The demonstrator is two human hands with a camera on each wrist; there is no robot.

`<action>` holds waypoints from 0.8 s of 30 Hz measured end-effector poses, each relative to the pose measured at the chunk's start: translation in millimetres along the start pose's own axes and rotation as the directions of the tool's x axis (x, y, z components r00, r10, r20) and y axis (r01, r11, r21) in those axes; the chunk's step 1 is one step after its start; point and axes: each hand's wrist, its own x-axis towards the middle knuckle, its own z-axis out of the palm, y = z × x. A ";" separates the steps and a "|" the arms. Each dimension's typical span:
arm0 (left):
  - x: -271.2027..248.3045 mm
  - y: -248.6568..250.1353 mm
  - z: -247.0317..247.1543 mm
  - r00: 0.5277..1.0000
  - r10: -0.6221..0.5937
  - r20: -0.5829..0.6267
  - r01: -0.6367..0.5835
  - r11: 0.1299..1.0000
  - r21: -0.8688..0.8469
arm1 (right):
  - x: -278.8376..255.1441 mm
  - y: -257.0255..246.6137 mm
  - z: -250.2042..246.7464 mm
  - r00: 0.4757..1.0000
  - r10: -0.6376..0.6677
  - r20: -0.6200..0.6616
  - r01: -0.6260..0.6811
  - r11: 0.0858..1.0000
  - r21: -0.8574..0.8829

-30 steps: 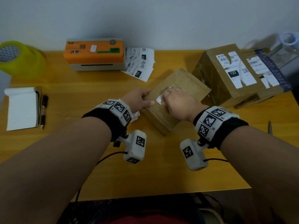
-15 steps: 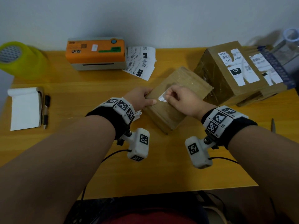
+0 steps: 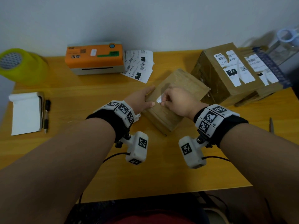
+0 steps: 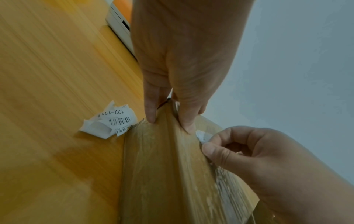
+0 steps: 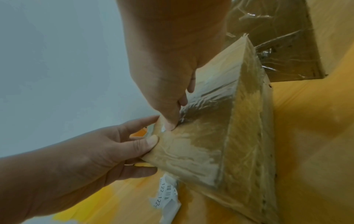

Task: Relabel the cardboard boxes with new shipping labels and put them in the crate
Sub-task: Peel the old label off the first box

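Yellow tape roll [image 3: 19, 65]: stood at the table's [image 3: 90, 97] far left corner.
Notepad [image 3: 25, 113]: laid flat, a pen [image 3: 46, 115] just beside it.
Label printer [image 3: 94, 58]: orange-topped, with printed labels [image 3: 139, 67] piled at its right.
Left hand [image 3: 140, 99]: clamped on the flat cardboard box [image 3: 174, 97], thumb on top.
Torn label scrap [image 4: 109, 121]: crumpled beside that box.
Right hand [image 3: 176, 101]: a white label remnant [image 3: 159, 99] is pinched on the box top.
Labelled boxes [image 3: 226, 73]: grouped far right.
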 end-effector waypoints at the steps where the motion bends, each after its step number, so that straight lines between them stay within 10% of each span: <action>1: -0.2 0.1 0.6 1.000 0.002 -0.003 -0.002 1.000 -0.005 | -0.9 -1.8 -1.0 1.000 -0.007 -0.021 0.007 0.999 -0.042; 7: 0.8 0.3 -0.7 1.000 -0.020 0.017 0.021 0.998 -0.057 | -4.4 -17.4 -0.5 0.985 -0.147 -0.095 0.080 0.861 -0.502; 24: 0.5 -2.3 -0.4 1.000 -0.024 -0.002 0.024 0.997 -0.067 | 3.8 4.2 5.8 0.958 0.255 -0.129 -0.211 0.936 0.280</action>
